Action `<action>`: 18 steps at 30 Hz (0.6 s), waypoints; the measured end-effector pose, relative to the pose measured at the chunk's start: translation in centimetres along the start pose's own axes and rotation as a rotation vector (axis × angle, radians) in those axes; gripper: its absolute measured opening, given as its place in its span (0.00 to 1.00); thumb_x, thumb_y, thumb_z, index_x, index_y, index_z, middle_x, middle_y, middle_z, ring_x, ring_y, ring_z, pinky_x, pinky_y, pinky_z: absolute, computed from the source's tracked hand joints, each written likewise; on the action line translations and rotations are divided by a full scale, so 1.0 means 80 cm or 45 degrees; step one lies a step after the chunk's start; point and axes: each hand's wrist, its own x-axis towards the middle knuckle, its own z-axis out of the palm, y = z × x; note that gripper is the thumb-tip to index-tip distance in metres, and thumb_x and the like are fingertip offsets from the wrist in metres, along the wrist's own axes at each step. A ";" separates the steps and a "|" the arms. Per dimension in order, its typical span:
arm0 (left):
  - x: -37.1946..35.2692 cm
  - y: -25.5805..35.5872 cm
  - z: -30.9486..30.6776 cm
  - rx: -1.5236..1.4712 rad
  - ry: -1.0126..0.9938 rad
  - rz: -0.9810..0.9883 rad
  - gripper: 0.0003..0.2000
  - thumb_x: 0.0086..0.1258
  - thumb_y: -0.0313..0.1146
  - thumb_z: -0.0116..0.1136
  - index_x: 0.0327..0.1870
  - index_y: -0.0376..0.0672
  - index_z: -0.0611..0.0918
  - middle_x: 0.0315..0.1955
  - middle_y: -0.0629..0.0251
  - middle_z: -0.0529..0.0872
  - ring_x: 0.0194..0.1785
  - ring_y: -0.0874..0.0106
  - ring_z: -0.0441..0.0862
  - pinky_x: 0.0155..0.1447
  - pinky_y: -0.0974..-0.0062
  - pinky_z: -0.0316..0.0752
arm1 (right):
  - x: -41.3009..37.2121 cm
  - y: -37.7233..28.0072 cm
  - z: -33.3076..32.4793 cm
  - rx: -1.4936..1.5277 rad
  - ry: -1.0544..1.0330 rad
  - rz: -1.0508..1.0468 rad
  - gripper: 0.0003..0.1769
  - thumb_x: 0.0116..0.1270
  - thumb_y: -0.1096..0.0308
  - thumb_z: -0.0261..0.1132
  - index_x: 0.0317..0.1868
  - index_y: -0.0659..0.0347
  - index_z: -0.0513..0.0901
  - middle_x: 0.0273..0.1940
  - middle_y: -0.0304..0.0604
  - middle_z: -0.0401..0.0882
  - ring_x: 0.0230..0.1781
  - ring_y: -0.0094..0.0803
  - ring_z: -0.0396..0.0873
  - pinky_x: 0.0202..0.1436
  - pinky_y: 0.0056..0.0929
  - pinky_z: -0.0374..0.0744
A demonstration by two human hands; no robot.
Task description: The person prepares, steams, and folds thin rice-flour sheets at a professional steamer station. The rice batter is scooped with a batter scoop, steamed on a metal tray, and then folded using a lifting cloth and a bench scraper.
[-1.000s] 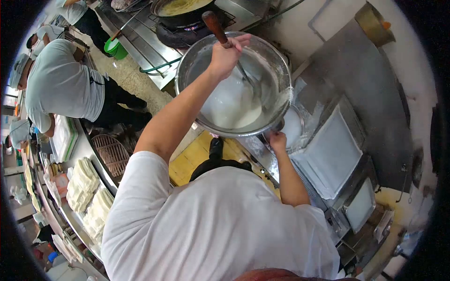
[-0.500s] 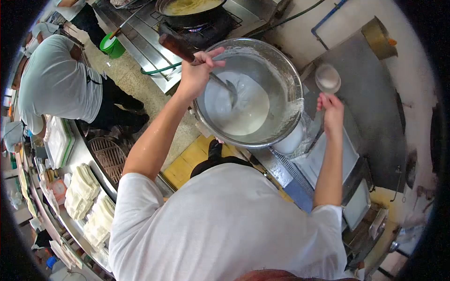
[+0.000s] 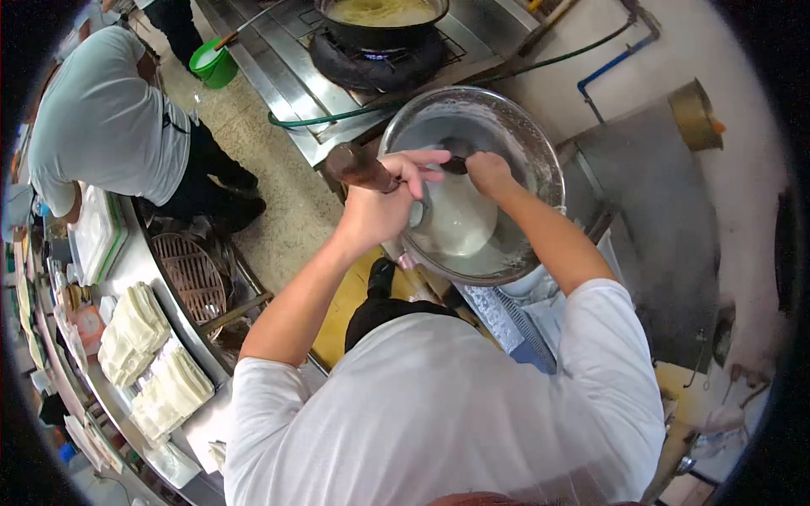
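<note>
A large round metal bowl [image 3: 553, 156] holds a white liquid [image 3: 464, 223] and is tilted slightly toward me. My left hand [image 3: 380, 207], over the bowl's left rim, grips the wooden handle [image 3: 359, 166] of a metal stirring tool, with a finger or two stretched out. The tool's lower end is hidden behind that hand. Inside the bowl's outline, my right hand [image 3: 491, 174] is closed round a ladle; only a dark part [image 3: 456, 165] shows between the two hands. The ladle's cup cannot be made out clearly.
A black wok [image 3: 384, 29] sits over a lit burner at the back. A green hose [image 3: 337, 118] crosses the steel counter. At left, a person [image 3: 110, 118] bends over a counter holding stacked pale sheets [image 3: 135, 333]. A brass-coloured pot [image 3: 693, 114] stands at right.
My right hand has swung left with the ladle, from beside the bowl to over the white liquid. My left hand and its tool are tilted more upright. The view has shifted.
</note>
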 end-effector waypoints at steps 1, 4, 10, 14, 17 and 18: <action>-0.002 0.005 -0.001 0.031 -0.020 0.032 0.15 0.58 0.04 0.41 0.24 0.38 0.70 0.58 0.45 0.84 0.53 0.60 0.88 0.60 0.64 0.80 | 0.007 -0.001 0.011 -0.041 -0.018 -0.053 0.11 0.67 0.73 0.60 0.43 0.58 0.90 0.45 0.54 0.88 0.47 0.47 0.88 0.53 0.42 0.85; -0.005 0.020 -0.002 0.035 -0.038 0.078 0.15 0.57 0.03 0.42 0.24 0.38 0.70 0.55 0.47 0.86 0.53 0.61 0.87 0.57 0.66 0.81 | 0.022 -0.006 0.051 -0.027 0.025 -0.126 0.12 0.68 0.71 0.59 0.46 0.57 0.89 0.48 0.54 0.88 0.49 0.48 0.88 0.52 0.43 0.85; 0.008 0.020 -0.007 0.113 -0.034 0.172 0.15 0.55 0.03 0.44 0.24 0.38 0.71 0.50 0.49 0.87 0.53 0.62 0.87 0.59 0.67 0.80 | 0.009 -0.045 0.102 0.082 -0.116 -0.271 0.15 0.69 0.70 0.57 0.51 0.62 0.86 0.52 0.58 0.86 0.53 0.54 0.85 0.54 0.46 0.83; 0.020 0.020 -0.004 0.163 -0.038 0.233 0.14 0.54 0.04 0.44 0.24 0.38 0.71 0.49 0.50 0.88 0.53 0.62 0.86 0.58 0.67 0.80 | -0.023 -0.076 0.111 0.483 0.015 -0.222 0.13 0.65 0.72 0.60 0.45 0.67 0.88 0.45 0.60 0.87 0.48 0.53 0.87 0.52 0.46 0.84; 0.030 0.023 0.003 0.201 -0.047 0.246 0.14 0.54 0.04 0.44 0.24 0.38 0.71 0.48 0.50 0.88 0.53 0.63 0.86 0.57 0.68 0.80 | -0.025 -0.079 0.098 -0.109 -0.617 -0.548 0.10 0.60 0.73 0.64 0.37 0.71 0.88 0.37 0.59 0.88 0.34 0.46 0.89 0.38 0.43 0.85; 0.032 0.025 0.006 0.240 -0.048 0.233 0.13 0.54 0.04 0.44 0.24 0.38 0.71 0.48 0.51 0.88 0.53 0.63 0.86 0.57 0.68 0.80 | -0.026 -0.081 0.093 -0.240 -0.790 -0.641 0.10 0.59 0.73 0.65 0.34 0.72 0.88 0.35 0.58 0.88 0.30 0.44 0.89 0.33 0.42 0.86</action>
